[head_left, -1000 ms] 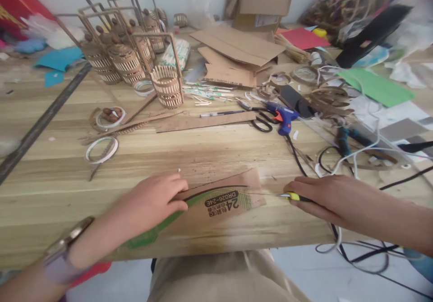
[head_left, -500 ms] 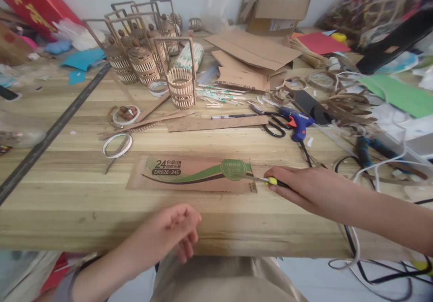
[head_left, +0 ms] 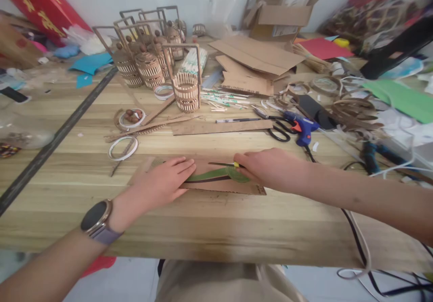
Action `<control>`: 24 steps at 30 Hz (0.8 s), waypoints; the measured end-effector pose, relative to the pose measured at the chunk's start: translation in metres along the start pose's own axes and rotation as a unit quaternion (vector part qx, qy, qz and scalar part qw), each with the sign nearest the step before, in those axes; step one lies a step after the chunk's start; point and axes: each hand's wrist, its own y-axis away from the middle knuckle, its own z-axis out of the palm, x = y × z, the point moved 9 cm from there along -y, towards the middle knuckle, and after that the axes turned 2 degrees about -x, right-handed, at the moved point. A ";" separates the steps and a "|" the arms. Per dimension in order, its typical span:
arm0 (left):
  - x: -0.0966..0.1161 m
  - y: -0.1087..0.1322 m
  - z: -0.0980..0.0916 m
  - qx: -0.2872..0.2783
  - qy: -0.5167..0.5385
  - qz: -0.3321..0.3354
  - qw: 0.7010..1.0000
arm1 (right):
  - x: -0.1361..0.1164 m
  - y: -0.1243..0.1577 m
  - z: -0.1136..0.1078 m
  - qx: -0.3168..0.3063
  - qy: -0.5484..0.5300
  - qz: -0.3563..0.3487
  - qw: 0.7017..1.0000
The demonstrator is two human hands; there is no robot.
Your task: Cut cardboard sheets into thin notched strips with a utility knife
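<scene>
A printed piece of brown cardboard [head_left: 216, 185] with a green stripe lies flat near the front of the table. My left hand [head_left: 171, 175] rests flat on its left part, fingers stretched out, covering most of the print there. In my right hand [head_left: 259, 164] is a utility knife [head_left: 225, 164] with a yellow part at its front; its long blade points left over the cardboard. Whether the blade touches the surface I cannot tell. The knife's handle is hidden inside my closed fingers.
Behind the cardboard lie a cardboard strip [head_left: 223, 127], scissors [head_left: 279, 130] and a blue glue gun [head_left: 302, 126]. Tape rings [head_left: 123, 148] sit to the left. Several small stick lanterns [head_left: 149, 69] with tall handles stand at the back, near stacked cardboard [head_left: 257, 53].
My left hand has moved up from the table's front edge and come down flat on the cardboard. My right hand has shifted left and slightly up with the utility knife.
</scene>
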 end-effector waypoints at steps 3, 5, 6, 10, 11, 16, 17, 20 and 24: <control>0.004 -0.002 -0.004 -0.017 -0.004 0.006 1.000 | -0.006 -0.010 -0.005 -0.020 0.005 0.002 1.000; 0.004 -0.003 -0.003 -0.026 -0.002 0.005 1.000 | -0.011 -0.015 -0.008 -0.035 0.011 -0.002 0.999; 0.004 -0.003 -0.003 -0.025 0.000 0.004 1.000 | -0.013 -0.016 -0.009 -0.043 0.014 -0.005 0.999; 0.003 -0.003 -0.001 -0.008 0.001 0.005 1.000 | -0.018 -0.019 -0.016 -0.073 0.030 0.003 0.997; 0.002 -0.002 -0.001 -0.008 0.003 0.006 1.000 | -0.018 -0.019 -0.017 -0.079 0.036 0.007 0.996; 0.002 -0.002 0.001 0.001 0.022 0.009 1.000 | -0.025 -0.023 -0.020 -0.045 0.062 -0.010 0.997; 0.001 -0.001 0.002 0.007 0.023 0.008 1.000 | -0.026 -0.022 -0.021 -0.028 0.070 -0.017 0.997; 0.002 0.000 0.003 0.020 0.026 0.007 0.999 | -0.026 -0.018 -0.019 -0.015 0.087 -0.025 0.996; 0.001 0.001 0.006 0.030 0.034 0.007 0.999 | -0.013 -0.009 -0.013 -0.005 0.056 -0.017 0.998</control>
